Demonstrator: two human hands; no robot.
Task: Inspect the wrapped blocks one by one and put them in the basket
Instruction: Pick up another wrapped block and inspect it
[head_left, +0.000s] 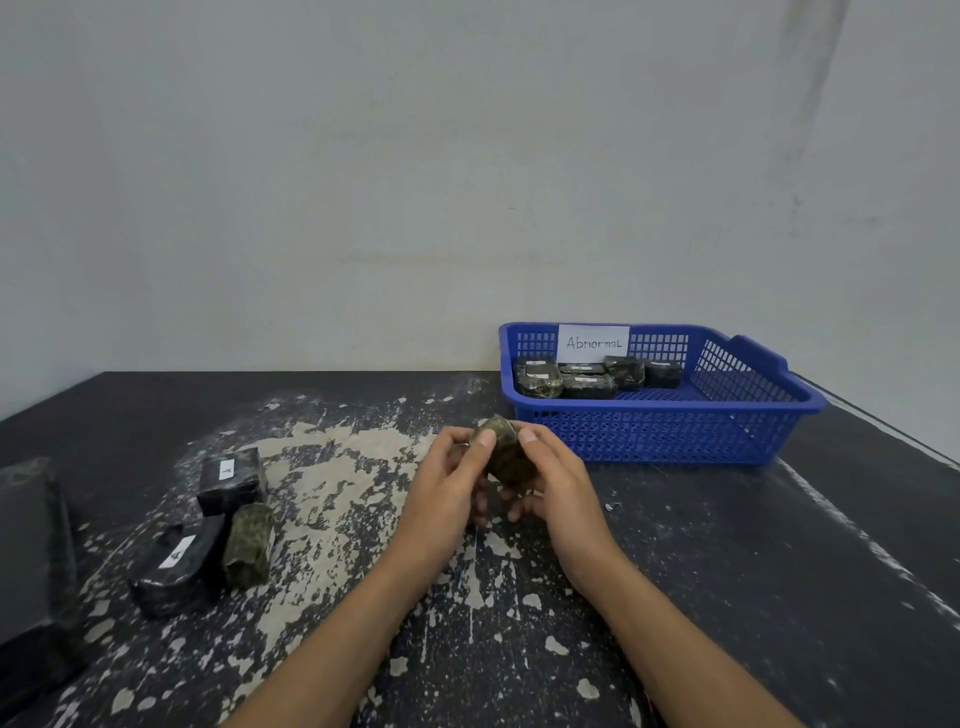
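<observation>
The single wide-angle head camera looks forward and down, close over the worn black tabletop (727, 571), facing the pale grey wall (363, 156), with the blue plastic mesh basket (675, 436) at far right.

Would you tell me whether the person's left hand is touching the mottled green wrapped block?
Touching. The head view shows the left hand pinching the mottled green wrapped block, thumb pressed on its face.

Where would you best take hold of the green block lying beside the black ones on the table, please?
Probably from above and the right. The green block rests its left side against the near black block, with the far black block at its far end, so take a grip on its free top and right side.
</observation>
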